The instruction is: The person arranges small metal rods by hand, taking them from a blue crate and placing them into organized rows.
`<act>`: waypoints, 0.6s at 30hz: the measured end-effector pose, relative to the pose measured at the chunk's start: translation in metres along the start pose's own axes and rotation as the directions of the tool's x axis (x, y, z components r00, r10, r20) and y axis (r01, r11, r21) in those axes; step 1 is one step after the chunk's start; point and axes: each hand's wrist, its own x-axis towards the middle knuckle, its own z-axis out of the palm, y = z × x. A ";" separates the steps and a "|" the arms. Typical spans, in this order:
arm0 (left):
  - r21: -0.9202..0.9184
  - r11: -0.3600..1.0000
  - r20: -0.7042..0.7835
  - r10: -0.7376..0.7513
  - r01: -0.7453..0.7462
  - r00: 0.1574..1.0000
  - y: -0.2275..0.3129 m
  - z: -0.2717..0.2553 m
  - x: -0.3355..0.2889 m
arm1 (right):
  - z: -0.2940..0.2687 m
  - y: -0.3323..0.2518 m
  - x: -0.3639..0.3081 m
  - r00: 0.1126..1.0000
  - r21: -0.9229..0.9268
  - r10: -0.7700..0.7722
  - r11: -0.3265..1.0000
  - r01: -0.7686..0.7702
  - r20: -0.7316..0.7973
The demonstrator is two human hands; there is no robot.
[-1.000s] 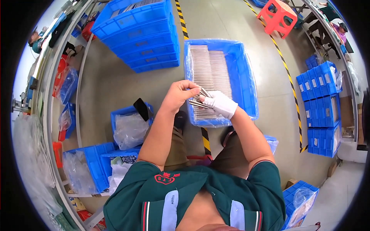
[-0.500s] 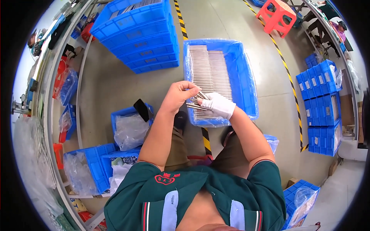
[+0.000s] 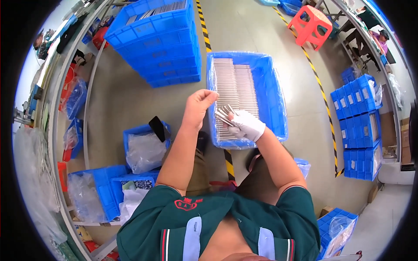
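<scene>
Near the middle of the frame, the right hand (image 3: 248, 125), in a white glove, had its grip closed around a small bunch of metal rods (image 3: 223, 115). The rods fanned out a little from the glove toward the left of the frame, at slightly differing angles, over the lower left part of a large blue crate (image 3: 273, 102).

The bare left hand (image 3: 198, 106) was just to the left of the bunch and a little higher in the frame, near the crate's left edge. Its grip was closed, thumb and fingertips drawn together; whether something thin was pinched between them I could not tell.

Clear plastic film (image 3: 282, 93) lined the crate and hung over its rim. Inside, two rows of slender rods (image 3: 226, 80) filled the left and middle parts, lying side by side across the frame.

A tall stack of blue crates (image 3: 167, 56) stood at the upper left, and a red stool (image 3: 311, 26) at the upper right. Left of the left forearm, a dark, flat object (image 3: 157, 128) leaned at a smaller blue crate (image 3: 130, 135) partly covered by a clear bag (image 3: 146, 152). More blue crates (image 3: 357, 128) were stacked at the right of the frame
</scene>
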 end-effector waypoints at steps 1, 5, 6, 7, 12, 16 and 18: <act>-0.114 0.993 -0.100 0.024 -0.035 0.995 -0.003 0.002 0.005 | -0.008 0.004 -0.001 0.992 0.252 -0.014 0.967 -0.018 0.122; -0.508 0.849 -0.168 -0.267 0.149 0.949 -0.035 0.009 0.006 | 0.000 0.002 0.013 0.977 0.235 -0.191 0.949 0.209 -0.096; -0.573 0.797 -0.166 -0.341 0.191 0.925 -0.045 0.009 0.005 | 0.004 0.004 0.018 0.954 0.201 -0.236 0.941 0.272 -0.182; -0.636 0.736 -0.153 -0.416 0.233 0.897 -0.056 0.012 0.005 | 0.011 0.005 0.022 0.911 0.168 -0.319 0.915 0.368 -0.261; -0.811 0.515 0.003 -0.470 0.277 0.883 -0.047 0.057 0.007 | 0.026 0.000 0.025 0.666 -0.108 -0.592 0.779 0.618 -0.455; -0.901 0.227 0.365 -0.062 0.369 0.929 -0.060 0.040 0.010 | 0.057 -0.030 0.020 0.563 -0.132 -0.648 0.707 0.694 -0.513; -0.880 0.363 0.175 -0.353 0.307 0.919 -0.065 0.045 0.012 | 0.041 -0.028 0.028 0.594 -0.026 -0.618 0.704 0.710 -0.515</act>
